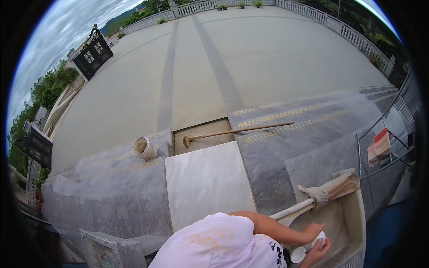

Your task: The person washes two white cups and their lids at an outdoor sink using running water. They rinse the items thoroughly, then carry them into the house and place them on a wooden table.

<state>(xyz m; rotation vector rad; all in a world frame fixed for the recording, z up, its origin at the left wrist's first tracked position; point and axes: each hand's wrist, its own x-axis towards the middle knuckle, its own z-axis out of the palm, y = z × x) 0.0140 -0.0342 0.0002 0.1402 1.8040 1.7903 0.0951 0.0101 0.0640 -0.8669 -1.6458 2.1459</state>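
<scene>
Holding a white cup (318,239) between both hands over the trough (357,223).

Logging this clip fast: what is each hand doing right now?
Left hand: closed on a small white cup.
Right hand: touching that cup; grip cannot be told.

The person wears a white short-sleeved shirt (219,243) with faint yellowish stains across its back, a small dark mark at four o'clock; the forearms are bare, no gloves.
</scene>
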